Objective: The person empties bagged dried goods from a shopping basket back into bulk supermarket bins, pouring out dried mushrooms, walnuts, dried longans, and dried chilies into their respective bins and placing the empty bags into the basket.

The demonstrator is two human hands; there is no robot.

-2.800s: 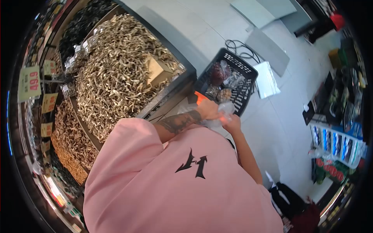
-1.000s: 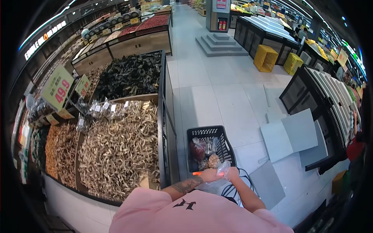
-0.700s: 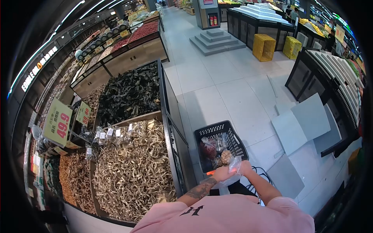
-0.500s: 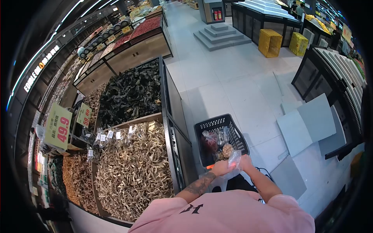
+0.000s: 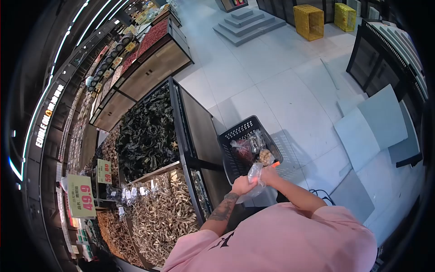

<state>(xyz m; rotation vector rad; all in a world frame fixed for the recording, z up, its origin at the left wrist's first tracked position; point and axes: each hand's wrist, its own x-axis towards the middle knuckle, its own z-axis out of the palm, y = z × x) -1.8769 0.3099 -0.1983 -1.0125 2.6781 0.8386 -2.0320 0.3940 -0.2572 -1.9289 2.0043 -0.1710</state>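
My left hand (image 5: 244, 185) is closed on one side of a clear plastic bag (image 5: 255, 171). My right hand (image 5: 270, 176) grips the bag's other side, close to the left. A small bright orange piece (image 5: 276, 164) shows at the right hand; what it is I cannot tell. Both hands are over the near end of a black perforated basket (image 5: 245, 125). Inside lie a bag of dark red goods (image 5: 243, 152), a clear bag (image 5: 257, 140) with unclear contents and a bag of round tan pieces (image 5: 266, 157).
To the left stands a bin of dried sliced mushrooms (image 5: 163, 217), with dark dried leafy goods (image 5: 147, 120) beyond. Price signs (image 5: 82, 196) rise at its far side. Pale panels (image 5: 371, 122) lean at right. Yellow crates (image 5: 309, 22) and a grey stepped stand (image 5: 248, 25) are farther off.
The view has tilted down and turned. My hands have shifted with the bag; the orange piece now shows beyond the right hand instead of by the left.
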